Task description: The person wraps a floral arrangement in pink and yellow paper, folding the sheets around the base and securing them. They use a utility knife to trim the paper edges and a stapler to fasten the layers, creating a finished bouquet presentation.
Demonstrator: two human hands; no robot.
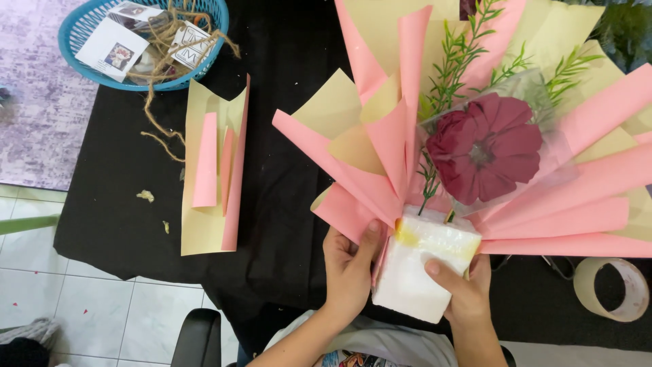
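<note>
Both hands (407,278) cup white foam block (424,272) upright

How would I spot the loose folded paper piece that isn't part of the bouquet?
Start at the blue basket at the top left of the black cloth. Just below it lies the folded paper piece, flat on the cloth. Unlike the fanned bouquet wrap, it lies alone with no hand touching it.

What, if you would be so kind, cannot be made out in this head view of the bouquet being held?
- Foam block: its far sides are hidden by the left hand and right hand.
- Flower: its stem is hidden by the clear wrap and pink paper.
- Paper fan: cut off by the top and right edges.
- Scissors: mostly under the paper.
- Basket: cards too small to make out.
</note>
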